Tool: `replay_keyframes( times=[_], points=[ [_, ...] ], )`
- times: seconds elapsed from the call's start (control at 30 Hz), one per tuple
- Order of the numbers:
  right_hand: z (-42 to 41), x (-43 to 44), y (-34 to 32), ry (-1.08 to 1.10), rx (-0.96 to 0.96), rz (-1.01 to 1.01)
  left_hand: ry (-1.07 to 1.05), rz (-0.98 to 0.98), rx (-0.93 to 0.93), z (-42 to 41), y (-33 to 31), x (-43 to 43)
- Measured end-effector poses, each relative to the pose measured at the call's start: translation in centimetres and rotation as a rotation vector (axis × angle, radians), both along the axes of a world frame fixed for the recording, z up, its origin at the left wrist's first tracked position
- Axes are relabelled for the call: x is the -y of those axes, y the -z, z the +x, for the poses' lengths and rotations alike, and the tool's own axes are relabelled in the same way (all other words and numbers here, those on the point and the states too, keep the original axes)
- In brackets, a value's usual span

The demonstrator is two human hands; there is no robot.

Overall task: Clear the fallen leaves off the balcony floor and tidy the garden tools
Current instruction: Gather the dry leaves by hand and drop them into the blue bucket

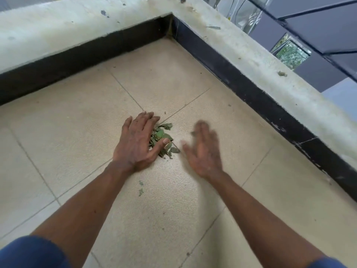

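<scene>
small pile of green leaves (163,139) on tiled floor (81,117), partly under left hand (138,141), two stray bits (141,187) nearer

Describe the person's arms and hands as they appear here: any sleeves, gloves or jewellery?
The left hand and right hand wear no gloves. No ring, watch or bracelet shows, though the right hand is motion-blurred. The forearms are uncovered. A blue left sleeve and a blue right sleeve show only at the frame's bottom corners.
</scene>
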State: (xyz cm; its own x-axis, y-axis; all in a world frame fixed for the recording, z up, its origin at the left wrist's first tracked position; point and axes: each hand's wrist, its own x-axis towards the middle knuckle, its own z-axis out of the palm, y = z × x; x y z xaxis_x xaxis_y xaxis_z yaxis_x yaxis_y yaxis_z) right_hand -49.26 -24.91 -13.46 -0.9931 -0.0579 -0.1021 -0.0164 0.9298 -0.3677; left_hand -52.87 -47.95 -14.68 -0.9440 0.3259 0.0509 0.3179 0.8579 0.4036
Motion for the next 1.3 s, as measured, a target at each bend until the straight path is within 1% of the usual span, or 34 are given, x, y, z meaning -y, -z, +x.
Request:
replay_keyframes(
  times=[0.03, 0.07, 0.1, 0.13, 0.2, 0.23, 0.27, 0.33, 0.4, 0.57, 0.67, 0.73, 0.8, 0.83, 0.87, 0.9, 0.97, 1.03, 1.1, 1.17, 1.23, 1.3],
  points=[
    [0.6, 1.7, 0.1, -0.129, 0.003, -0.031, -0.006, 0.011, -0.012, 0.1, 0.0, 0.0],
    [0.6, 2.8, 0.1, -0.202, -0.005, -0.063, -0.015, 0.021, -0.024, 0.1, -0.1, 0.0],
    [0.0, 3.2, -0.1, -0.201, -0.035, -0.092, -0.02, 0.028, -0.032, 0.1, -0.1, 0.0],
    [-1.2, 2.9, -0.3, -0.119, -0.084, -0.097, -0.023, 0.03, -0.035, 0.0, 0.0, 0.0],
    [-4.3, 0.5, -0.6, 0.167, -0.139, -0.062, -0.028, 0.021, -0.038, -0.1, 0.0, -0.1],
    [-6.0, -1.4, -0.7, 0.292, -0.118, -0.038, -0.027, 0.015, -0.037, -0.1, 0.0, -0.1],
    [-7.4, -3.4, -0.9, 0.372, -0.069, -0.009, -0.028, 0.015, -0.036, -0.2, 0.0, -0.2],
    [-9.0, -5.8, -0.8, 0.388, 0.045, 0.047, -0.046, 0.048, -0.037, -0.2, -0.2, -0.1],
    [-8.9, -5.3, -0.7, 0.259, 0.086, 0.026, -0.067, 0.124, -0.033, -0.1, -0.3, 0.0],
    [-4.9, 4.1, 0.2, -0.236, -0.02, -0.075, -0.196, 0.447, -0.034, -0.3, -0.5, 0.6],
    [-3.8, 8.1, 0.6, -0.358, -0.084, -0.166, -0.301, 0.631, -0.034, -0.5, -1.0, 1.0],
    [-3.7, 9.2, 0.9, -0.391, -0.082, -0.151, -0.376, 0.733, 0.042, -1.0, -1.4, 1.5],
    [-3.3, 9.8, 1.2, -0.468, -0.09, -0.071, -0.482, 0.933, 0.2, -1.6, -2.5, 2.5],
    [-2.9, 10.0, 1.6, -0.522, -0.122, -0.053, -0.53, 1.05, 0.275, -1.7, -3.0, 3.2],
    [-2.4, 10.1, 2.0, -0.566, -0.168, -0.069, -0.559, 1.122, 0.322, -1.7, -3.3, 4.0],
    [-1.7, 10.3, 2.6, -0.591, -0.23, -0.116, -0.566, 1.127, 0.325, -1.1, -3.7, 5.0],
    [-0.3, 10.3, 3.7, -0.55, -0.331, -0.215, -0.553, 0.995, 0.265, 1.1, -3.8, 6.4],
    [1.0, 10.0, 3.7, -0.46, -0.381, -0.226, -0.555, 0.855, 0.183, 4.4, -3.1, 7.2],
    [1.8, 9.4, 2.7, -0.413, -0.444, -0.091, -0.544, 0.733, 0.081, 8.1, -2.5, 7.3],
    [1.8, 8.4, 1.8, -0.384, -0.45, 0.063, -0.544, 0.638, 0.018, 10.9, -2.0, 7.0],
    [1.6, 7.4, 1.3, -0.314, -0.425, 0.123, -0.545, 0.544, 0.01, 12.5, -1.2, 6.2],
    [1.5, 6.6, 1.2, -0.259, -0.435, 0.127, -0.503, 0.455, 0.038, 13.5, -1.0, 5.0]
  ],
)
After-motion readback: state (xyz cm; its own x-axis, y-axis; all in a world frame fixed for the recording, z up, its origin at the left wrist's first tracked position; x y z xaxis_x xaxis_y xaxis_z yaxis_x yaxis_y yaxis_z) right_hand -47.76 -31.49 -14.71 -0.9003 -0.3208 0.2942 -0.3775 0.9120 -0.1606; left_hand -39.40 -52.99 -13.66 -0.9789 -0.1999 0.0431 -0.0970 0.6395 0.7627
